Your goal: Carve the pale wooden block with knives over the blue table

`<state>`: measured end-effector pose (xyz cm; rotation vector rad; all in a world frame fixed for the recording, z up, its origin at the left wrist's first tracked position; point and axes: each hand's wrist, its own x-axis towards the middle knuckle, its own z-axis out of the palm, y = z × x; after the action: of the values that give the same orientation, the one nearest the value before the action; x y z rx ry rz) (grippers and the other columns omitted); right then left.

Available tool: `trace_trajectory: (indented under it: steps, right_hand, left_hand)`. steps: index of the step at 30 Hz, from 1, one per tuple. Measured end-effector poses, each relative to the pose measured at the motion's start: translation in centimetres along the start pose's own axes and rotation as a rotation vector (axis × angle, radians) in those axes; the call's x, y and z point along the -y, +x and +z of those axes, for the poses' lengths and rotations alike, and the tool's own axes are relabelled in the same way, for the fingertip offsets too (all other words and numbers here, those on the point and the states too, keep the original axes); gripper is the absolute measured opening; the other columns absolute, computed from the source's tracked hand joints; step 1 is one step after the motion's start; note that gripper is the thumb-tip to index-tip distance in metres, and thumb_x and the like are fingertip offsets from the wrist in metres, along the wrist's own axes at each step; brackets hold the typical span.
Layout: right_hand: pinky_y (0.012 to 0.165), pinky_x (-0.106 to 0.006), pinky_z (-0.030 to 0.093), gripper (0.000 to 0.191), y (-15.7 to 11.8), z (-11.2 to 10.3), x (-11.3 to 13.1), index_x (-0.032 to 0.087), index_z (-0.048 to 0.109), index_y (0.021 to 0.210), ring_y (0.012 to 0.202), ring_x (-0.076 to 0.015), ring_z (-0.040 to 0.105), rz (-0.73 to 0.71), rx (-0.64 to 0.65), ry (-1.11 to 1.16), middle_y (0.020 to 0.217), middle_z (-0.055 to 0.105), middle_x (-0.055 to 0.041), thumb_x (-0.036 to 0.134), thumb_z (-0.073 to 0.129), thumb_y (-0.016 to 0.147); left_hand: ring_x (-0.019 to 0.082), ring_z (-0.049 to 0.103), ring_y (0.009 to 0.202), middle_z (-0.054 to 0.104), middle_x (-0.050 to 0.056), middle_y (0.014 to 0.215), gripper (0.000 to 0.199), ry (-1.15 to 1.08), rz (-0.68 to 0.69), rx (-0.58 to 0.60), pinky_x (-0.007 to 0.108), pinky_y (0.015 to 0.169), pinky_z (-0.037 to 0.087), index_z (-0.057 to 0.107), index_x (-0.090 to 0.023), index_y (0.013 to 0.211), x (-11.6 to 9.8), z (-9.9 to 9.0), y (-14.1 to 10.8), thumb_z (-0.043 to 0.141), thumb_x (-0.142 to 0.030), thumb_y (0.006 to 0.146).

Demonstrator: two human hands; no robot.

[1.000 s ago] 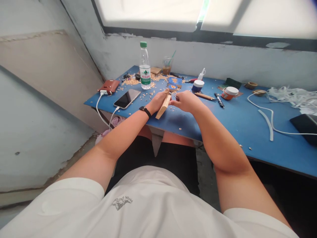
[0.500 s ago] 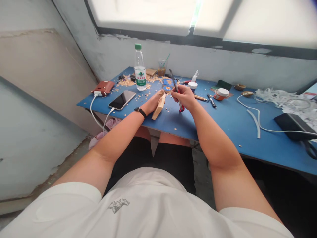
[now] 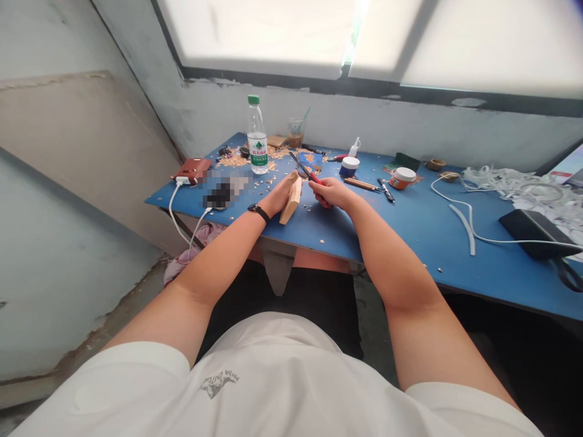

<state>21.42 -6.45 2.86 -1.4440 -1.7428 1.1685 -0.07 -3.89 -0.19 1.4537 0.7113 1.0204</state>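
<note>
My left hand (image 3: 277, 199) is wrapped round a pale wooden block (image 3: 291, 204) with cut, angled faces, held upright just above the front part of the table. A knife (image 3: 306, 169) with a red handle and a long dark blade is in my right hand (image 3: 333, 193), whose fingers are closed round the handle. The blade points up and to the left, toward the window side, with its tip beyond the top of the block. From this angle I cannot tell whether blade and wood touch.
Wood shavings (image 3: 234, 159) litter the blue table (image 3: 410, 233) around a water bottle (image 3: 258, 142). A blurred-out phone (image 3: 223, 193) and brown leather case (image 3: 194, 170) lie left. Rightward are a white-lidded jar (image 3: 350, 166), an orange jar (image 3: 402, 178), a pen (image 3: 386, 190) and cables (image 3: 473, 224).
My right hand has turned the knife, so its blade now slants left toward the block and the red handle shows in my grip. The block has barely moved. The view has tilted slightly upward.
</note>
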Motion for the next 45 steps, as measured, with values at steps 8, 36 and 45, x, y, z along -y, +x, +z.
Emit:
trace_trajectory:
  steps: [8, 36, 45]
  right_hand:
    - [0.07, -0.031, 0.044, 0.052, 0.5, -0.2, 0.1, 0.03, 0.057, 0.09, 0.072, -0.017, 0.053, -0.204, -0.146, -0.131, 0.074, 0.059, 0.0046, 0.066, 0.087, 0.112]
    - [0.079, -0.037, 0.04, 0.056, -1.6, -2.8, 1.5, 0.024, 0.064, 0.082, 0.082, -0.0193, 0.055, -0.074, -0.091, -0.574, 0.083, 0.066, -0.0018, 0.058, 0.07, 0.127]
    - [0.078, -0.039, 0.035, 0.065, -1.3, -2.1, 1.8, 0.026, 0.052, 0.075, 0.079, -0.0205, 0.051, -0.078, -0.126, -0.731, 0.076, 0.061, -0.0026, 0.061, 0.07, 0.127]
  left_hand:
    - [0.018, 0.064, 0.073, 0.062, -0.003, 0.075, 0.073, 0.053, 0.039, -0.139, 0.034, 0.076, 0.055, 0.064, -0.026, 0.096, 0.6, -0.7, -0.2, 0.08, -0.096, 0.111]
    - [0.021, 0.069, 0.085, 0.073, 0.005, 0.079, 0.075, 0.467, 0.088, -0.153, 0.033, 0.083, 0.056, 0.069, -0.021, 0.085, 0.5, -1.0, 0.6, 0.053, -0.079, 0.13]
    - [0.02, 0.062, 0.071, 0.068, 0.005, 0.07, 0.093, 0.397, 0.12, -0.149, 0.037, 0.073, 0.05, 0.064, -0.024, 0.075, 2.4, -1.9, 1.9, 0.043, -0.1, 0.123]
